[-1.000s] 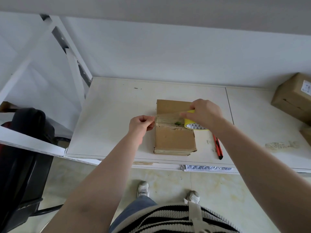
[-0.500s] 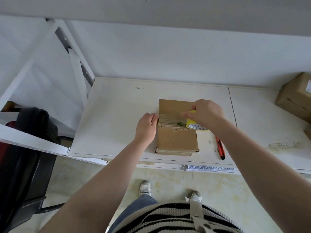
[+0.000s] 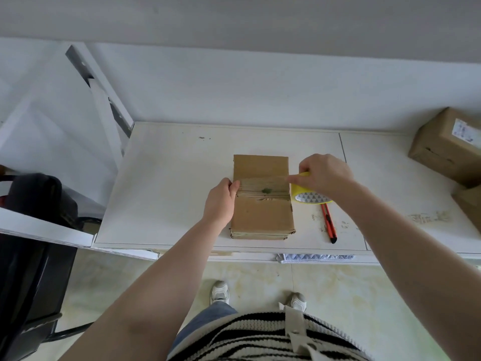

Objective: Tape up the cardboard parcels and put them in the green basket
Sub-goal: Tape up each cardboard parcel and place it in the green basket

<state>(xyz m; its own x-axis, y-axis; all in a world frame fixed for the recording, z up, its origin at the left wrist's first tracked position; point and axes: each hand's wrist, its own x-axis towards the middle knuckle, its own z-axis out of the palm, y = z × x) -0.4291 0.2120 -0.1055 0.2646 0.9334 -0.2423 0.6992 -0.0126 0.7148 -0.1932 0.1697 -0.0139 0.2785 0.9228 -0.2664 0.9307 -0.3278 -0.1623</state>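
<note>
Head view: flat cardboard parcel (image 3: 263,204) lies on white counter (image 3: 169,183), near front edge, centre. Left hand (image 3: 220,201) rests against parcel's left edge, fingers curled over tape band across its middle. Right hand (image 3: 325,175) grips yellow tape roll (image 3: 309,195) just beside parcel's right edge, tape strip running from roll across parcel top. Red utility knife (image 3: 328,222) lies on counter right of parcel, near roll. Two more cardboard boxes (image 3: 447,147) sit at far right of counter. Black chair (image 3: 31,230) at left.
</note>
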